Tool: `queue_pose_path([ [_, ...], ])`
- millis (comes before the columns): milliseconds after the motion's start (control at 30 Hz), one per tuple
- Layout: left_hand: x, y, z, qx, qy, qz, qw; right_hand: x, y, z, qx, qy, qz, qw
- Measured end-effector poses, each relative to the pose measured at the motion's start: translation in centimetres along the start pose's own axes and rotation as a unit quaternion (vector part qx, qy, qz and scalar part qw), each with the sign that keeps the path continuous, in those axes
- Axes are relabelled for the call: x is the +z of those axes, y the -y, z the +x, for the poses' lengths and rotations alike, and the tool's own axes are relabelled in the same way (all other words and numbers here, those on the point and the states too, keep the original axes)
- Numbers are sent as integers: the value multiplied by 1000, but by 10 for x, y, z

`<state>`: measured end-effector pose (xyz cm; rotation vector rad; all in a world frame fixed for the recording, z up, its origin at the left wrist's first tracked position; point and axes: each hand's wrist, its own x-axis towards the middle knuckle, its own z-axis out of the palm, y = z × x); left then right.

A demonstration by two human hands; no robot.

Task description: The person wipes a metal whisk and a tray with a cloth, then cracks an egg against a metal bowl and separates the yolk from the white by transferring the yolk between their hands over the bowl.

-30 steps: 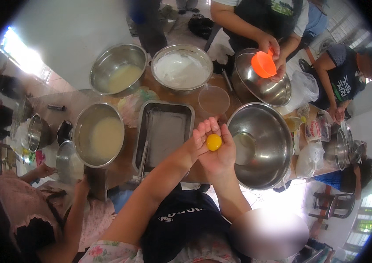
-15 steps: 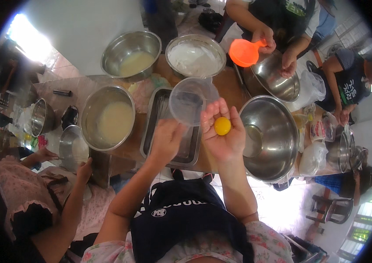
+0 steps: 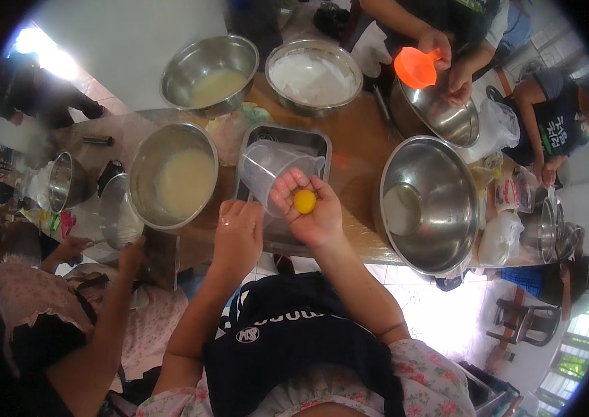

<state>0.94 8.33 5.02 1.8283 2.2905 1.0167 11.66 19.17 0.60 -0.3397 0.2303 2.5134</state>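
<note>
My left hand is closed in a fist at the near end of a clear plastic jug; the handle is hidden by the fingers. The jug is tipped on its side, its mouth toward my right hand. Palm up, my right hand is cupped around a whole yellow egg yolk, just beside the jug. Beneath both hands is a rectangular metal tray. To the right, a large steel bowl has a little clear liquid at its bottom.
Two steel bowls of pale batter, the near one and the far one, stand left. A bowl of white powder stands at the back. Across the table a co-worker's hand holds an orange strainer-like cup. Another person works at left.
My right hand has moved left with the yolk, toward the jug. The jug has shifted left and tipped over sideways. The co-worker's orange cup has moved right.
</note>
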Motion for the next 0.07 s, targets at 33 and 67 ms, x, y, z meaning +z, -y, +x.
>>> queue_pose_path([
  [33, 1, 2, -2, 0, 22, -3, 1000, -11, 0, 3, 18, 14, 18, 1000],
  [67, 3, 5, -7, -1, 44, -6, 999, -18, -1, 5, 37, 28, 36, 998],
])
